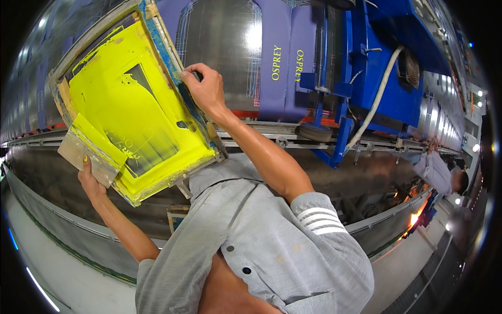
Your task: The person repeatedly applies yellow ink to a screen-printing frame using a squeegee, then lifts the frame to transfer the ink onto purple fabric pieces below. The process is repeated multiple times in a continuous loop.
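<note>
A screen printing frame point(166, 65), tilted in front of me, carries a mesh thickly spread with bright yellow ink point(104, 78). Thinner, dark patches show at the mesh's lower middle and near its top. At the frame's lower left corner, my left hand point(92, 183) grips a flat, pale squeegee point(107, 168). Yellow ink coats the squeegee's upper edge, which lies against the inked mesh. My right hand point(206, 90) is closed at the frame's right side bar, its fingers curled and partly hidden there.
Beyond the frame, purple strips point(273, 63) with yellow print lie on a shiny metal table point(219, 47). A metal rail point(261, 128) runs along its near edge. Blue machinery point(387, 89) with a white hose point(377, 99) stands right. Another person point(436, 170) works far right, near an orange glow point(415, 215).
</note>
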The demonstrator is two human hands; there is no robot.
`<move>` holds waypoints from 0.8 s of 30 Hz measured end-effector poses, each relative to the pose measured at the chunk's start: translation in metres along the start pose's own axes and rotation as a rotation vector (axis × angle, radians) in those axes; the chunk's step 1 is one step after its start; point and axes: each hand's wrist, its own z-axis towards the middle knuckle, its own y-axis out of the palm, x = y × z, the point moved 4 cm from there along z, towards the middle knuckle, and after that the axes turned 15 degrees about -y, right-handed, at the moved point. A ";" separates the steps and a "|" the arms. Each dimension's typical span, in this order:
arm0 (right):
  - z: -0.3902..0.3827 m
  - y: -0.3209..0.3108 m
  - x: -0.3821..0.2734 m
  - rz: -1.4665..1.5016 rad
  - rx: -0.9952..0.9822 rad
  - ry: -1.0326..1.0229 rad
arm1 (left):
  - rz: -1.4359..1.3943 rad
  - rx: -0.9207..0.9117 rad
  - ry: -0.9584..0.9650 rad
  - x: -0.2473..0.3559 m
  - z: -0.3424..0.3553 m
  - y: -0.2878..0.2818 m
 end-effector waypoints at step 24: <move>0.037 -0.108 0.078 0.090 -0.002 0.253 | 0.184 0.022 -0.052 0.005 -0.004 0.136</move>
